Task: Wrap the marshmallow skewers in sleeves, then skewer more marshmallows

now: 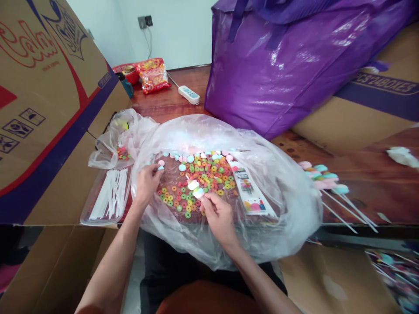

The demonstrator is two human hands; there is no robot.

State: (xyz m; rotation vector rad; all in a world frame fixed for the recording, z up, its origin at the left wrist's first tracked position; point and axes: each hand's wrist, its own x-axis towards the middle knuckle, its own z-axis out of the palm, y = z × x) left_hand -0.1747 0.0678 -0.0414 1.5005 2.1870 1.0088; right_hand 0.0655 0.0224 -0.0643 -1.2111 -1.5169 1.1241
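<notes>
My right hand (218, 214) pinches the lower end of a candy stick (195, 188) threaded with white, green and blue pieces. Its stick is mostly hidden by my fingers. At the left side of the pile, my left hand (149, 182) has its fingertips closed on a light-blue candy disc (160, 168), and a pink disc (161, 162) lies just beyond. Under both hands, an open clear plastic bag (288, 209) holds many coloured candy rings (209, 174). Pink and blue discs (190, 159) line the pile's far edge. A printed white wrapper (250, 192) lies at the right inside the bag.
Left of the bag stand a plastic tray of white sticks (109, 194) and a small bag of candy (122, 150). Finished candy sticks (324, 176) lie to the right. A large carton (55, 109), a purple bag (288, 65) and a power strip (189, 94) surround the workspace.
</notes>
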